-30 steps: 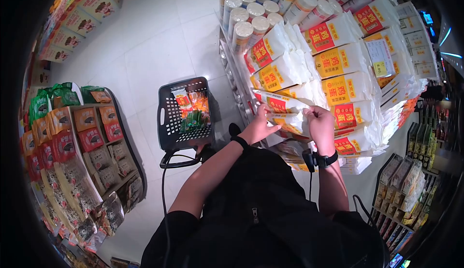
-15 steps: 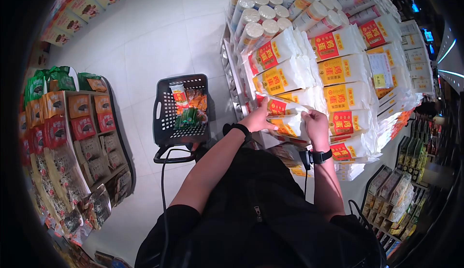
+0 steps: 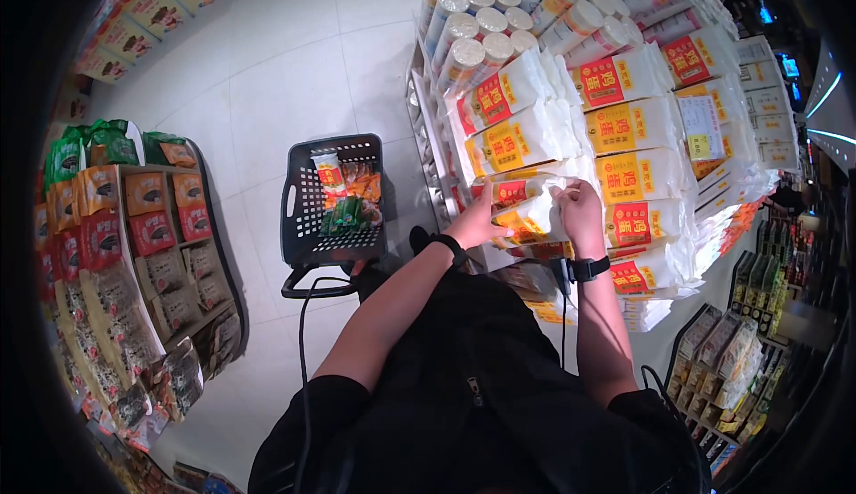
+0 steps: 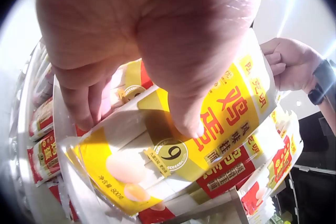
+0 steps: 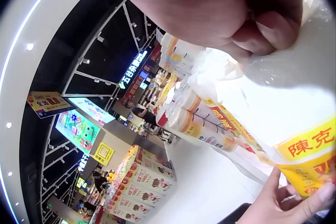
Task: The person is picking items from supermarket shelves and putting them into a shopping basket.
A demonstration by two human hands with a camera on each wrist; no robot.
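A white plastic pack of egg noodles with a yellow label (image 4: 173,161) lies in front of me at the near side of the display. My left hand (image 3: 473,223) grips its left end, with the thumb laid across the label in the left wrist view. My right hand (image 3: 584,218) pinches the clear wrapper at the pack's other end, fingers curled in. More noodle packs (image 3: 620,128), with red or yellow labels, are stacked right behind and beside both hands. Under the held pack, a red-labelled pack (image 4: 231,169) shows in the left wrist view.
A dark shopping basket (image 3: 294,235) with several packaged goods stands on the floor to my left. Round noodle tubes (image 3: 464,53) fill the display's far corner. A low shelf of bagged goods (image 3: 152,235) stands further left. A price card (image 3: 702,128) sits on the packs.
My right hand has lifted a little at the pack's end, its fingers more curled. The held pack has tilted, so its yellow label shows more. The left hand keeps its hold.
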